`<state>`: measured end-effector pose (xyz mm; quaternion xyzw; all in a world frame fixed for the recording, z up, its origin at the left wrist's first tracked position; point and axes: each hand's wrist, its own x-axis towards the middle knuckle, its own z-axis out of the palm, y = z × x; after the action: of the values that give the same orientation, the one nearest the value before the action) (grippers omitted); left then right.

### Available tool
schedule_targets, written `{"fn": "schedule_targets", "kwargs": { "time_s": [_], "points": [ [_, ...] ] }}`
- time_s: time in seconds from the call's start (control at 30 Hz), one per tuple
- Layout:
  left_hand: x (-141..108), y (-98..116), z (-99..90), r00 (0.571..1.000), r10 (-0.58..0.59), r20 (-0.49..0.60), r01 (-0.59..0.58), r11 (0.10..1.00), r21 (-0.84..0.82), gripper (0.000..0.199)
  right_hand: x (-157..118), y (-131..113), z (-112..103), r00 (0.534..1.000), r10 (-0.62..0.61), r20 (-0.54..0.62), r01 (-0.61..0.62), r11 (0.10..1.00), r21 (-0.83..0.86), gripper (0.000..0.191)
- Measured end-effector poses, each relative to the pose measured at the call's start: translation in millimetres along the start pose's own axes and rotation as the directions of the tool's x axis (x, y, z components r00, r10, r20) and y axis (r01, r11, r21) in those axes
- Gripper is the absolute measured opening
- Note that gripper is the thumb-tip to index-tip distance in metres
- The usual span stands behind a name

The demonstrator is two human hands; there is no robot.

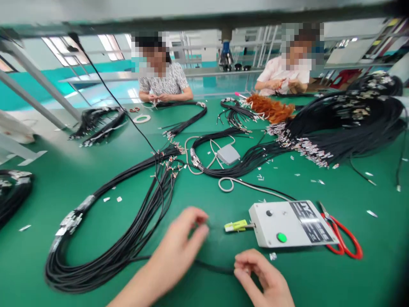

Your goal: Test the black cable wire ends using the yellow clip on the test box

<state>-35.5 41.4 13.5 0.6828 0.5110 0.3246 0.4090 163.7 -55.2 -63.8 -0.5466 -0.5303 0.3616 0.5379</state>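
My right hand (263,277) is closed, thumb and fingers pinching the end of a black cable (212,267). The cable runs left, passing behind my left wrist, toward a looped bundle of black cables (96,273). My left hand (185,238) is raised over the mat with its fingers curled and the thumb close to the fingertips; anything between them is too small and blurred to make out. Just right of it, a yellow-green connector (235,226) sticks out of a grey-white box (287,224) with a green button (281,237) and a dark label.
Red-handled scissors (347,238) lie beside the box. Behind are a light grey pedal-like block (228,154) with a grey cord, another cable bundle (223,170), and a large cable pile (345,119). Label scraps dot the green mat (198,196). Two people (164,81) sit opposite.
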Motion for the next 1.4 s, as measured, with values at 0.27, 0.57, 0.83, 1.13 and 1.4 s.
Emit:
{"fn": "schedule_targets", "kwargs": {
  "time_s": [0.27, 0.57, 0.83, 1.13, 1.4],
  "points": [
    [-38.3, 17.4, 48.7, 0.913, -0.014, 0.407, 0.003, 1.000, 0.028, 0.014, 2.9, -37.1, -16.1, 0.901, 0.432, 0.034, -0.411, 0.826, 0.385, 0.027],
    [-35.8, 20.3, 47.8, 0.919, 0.040, 0.392, -0.046, 0.999, 0.006, 0.021, 12.5, -37.4, -17.5, 0.870, 0.444, 0.212, -0.490, 0.740, 0.460, 0.027],
    [-34.8, 22.2, 45.7, 0.920, 0.045, 0.389, -0.044, 0.999, -0.010, 0.025, 21.5, -45.2, -14.8, 0.807, 0.516, 0.286, -0.585, 0.641, 0.497, 0.030],
    [-38.1, 19.8, 48.8, 0.938, 0.007, 0.347, 0.019, 0.997, -0.072, 0.025, 9.1, -37.2, -7.7, 0.822, 0.499, 0.275, -0.564, 0.648, 0.513, 0.023],
    [-38.7, 14.4, 51.5, 0.930, -0.041, 0.365, 0.074, 0.994, -0.076, 0.025, 10.0, -35.0, -11.5, 0.857, 0.483, 0.179, -0.504, 0.716, 0.482, 0.026]
  ]
}}
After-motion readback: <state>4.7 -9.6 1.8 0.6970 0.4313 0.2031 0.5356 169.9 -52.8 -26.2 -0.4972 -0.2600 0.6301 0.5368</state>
